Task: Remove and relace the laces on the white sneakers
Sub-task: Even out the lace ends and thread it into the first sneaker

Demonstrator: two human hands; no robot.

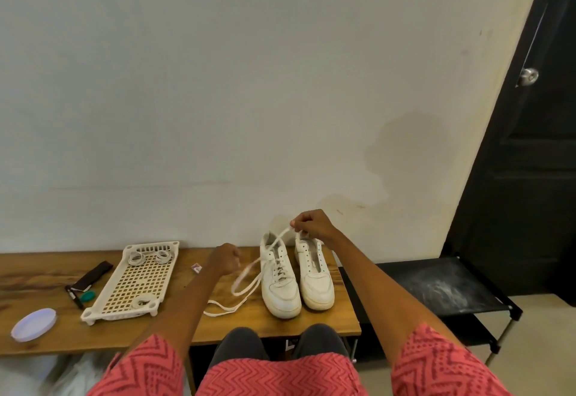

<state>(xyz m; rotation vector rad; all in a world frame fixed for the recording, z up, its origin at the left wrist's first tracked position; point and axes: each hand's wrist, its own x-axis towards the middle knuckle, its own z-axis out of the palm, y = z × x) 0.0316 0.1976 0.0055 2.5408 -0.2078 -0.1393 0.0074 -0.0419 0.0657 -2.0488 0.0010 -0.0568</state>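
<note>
The right hand (pixel 314 225) was raised above the two white sneakers (pixel 296 274), which stood side by side near the right edge of the wooden table (pixel 37 271), and its fingers were curled to pinch the lace (pixel 249 274) between thumb and fingertips. The left hand (pixel 223 259) was closed in a fist around another part of the lace, left of the sneakers. The slack lace hung in a loop and lay on the table toward its front edge.
</note>
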